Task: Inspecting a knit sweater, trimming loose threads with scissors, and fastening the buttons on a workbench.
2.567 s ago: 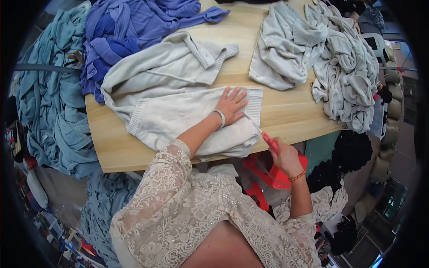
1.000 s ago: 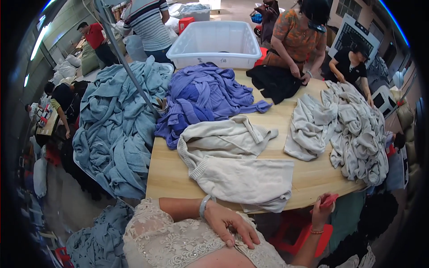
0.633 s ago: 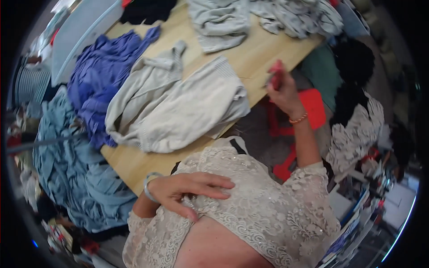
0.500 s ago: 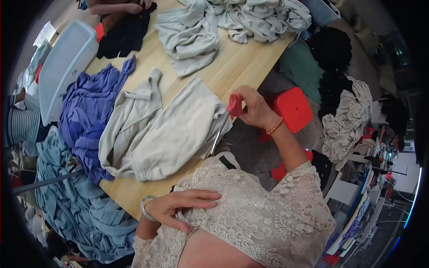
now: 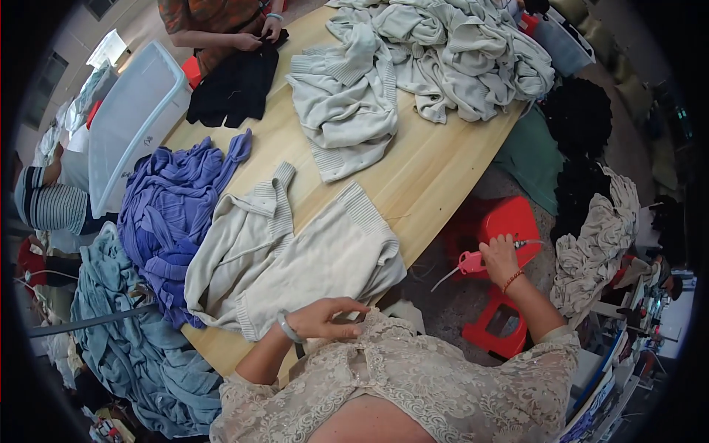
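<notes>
A pink air blow gun with a thin, curved pale nozzle and a metal fitting is gripped in my right hand. That hand is off the table's right edge, in front of a red stool. My left hand is open, its fingers apart, in front of my lace top and near the lower edge of a cream knitted sweater. The sweater lies spread on the wooden table, one ribbed sleeve stretched toward the far side. Neither hand touches it.
Purple garments are heaped left of the sweater, near a clear plastic bin. Blue-grey cloth hangs at lower left. More pale knitwear is piled at the far side. A co-worker's hands handle black cloth. Red stools stand at right.
My right hand has moved right and down, away from the sweater, carrying the air blow gun. My left hand has lifted off my lace top toward the table. The view has shifted.
</notes>
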Motion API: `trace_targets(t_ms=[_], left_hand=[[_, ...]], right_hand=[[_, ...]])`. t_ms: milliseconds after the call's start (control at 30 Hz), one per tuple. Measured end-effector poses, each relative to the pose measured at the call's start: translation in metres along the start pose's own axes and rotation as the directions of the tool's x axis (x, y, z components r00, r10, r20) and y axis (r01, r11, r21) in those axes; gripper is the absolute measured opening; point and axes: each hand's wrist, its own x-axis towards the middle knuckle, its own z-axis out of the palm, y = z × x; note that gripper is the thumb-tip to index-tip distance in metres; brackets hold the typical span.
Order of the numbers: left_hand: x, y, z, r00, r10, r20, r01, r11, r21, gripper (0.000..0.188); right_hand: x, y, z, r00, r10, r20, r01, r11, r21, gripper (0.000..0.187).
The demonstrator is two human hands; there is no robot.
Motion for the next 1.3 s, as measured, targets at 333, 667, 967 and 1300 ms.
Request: trace_targets(t_ms=[333, 667, 967, 1300], left_hand=[[0.239, -0.013, -0.16, 0.679, 0.424, -0.599, 0.015, 0.808, 0.589, 0.04], [0.396, -0.007, -0.269, 0.465, 0.492, -0.737, 0.603, 0.434, 0.67, 0.064], [0.266, 0.007, -0.245, 0.664, 0.174, -0.727, 0.233, 0.876, 0.423, 0.036], [0.2, -0.029, -0.202, 0.506, 0.427, -0.749, 0.714, 0.28, 0.642, 0.043]], right_hand=[[0.004, 0.019, 0.062, 0.93, -0.065, 0.362, -0.048, 0.954, 0.296, 0.011], [0.029, 0.033, 0.076, 0.933, -0.113, 0.342, -0.096, 0.837, 0.539, 0.029], [0.039, -0.016, 0.066, 0.895, -0.392, 0.213, 0.132, 0.688, 0.714, 0.026], [0.027, 0.009, 0.095, 0.907, -0.268, 0.324, 0.099, 0.885, 0.455, 0.013]])
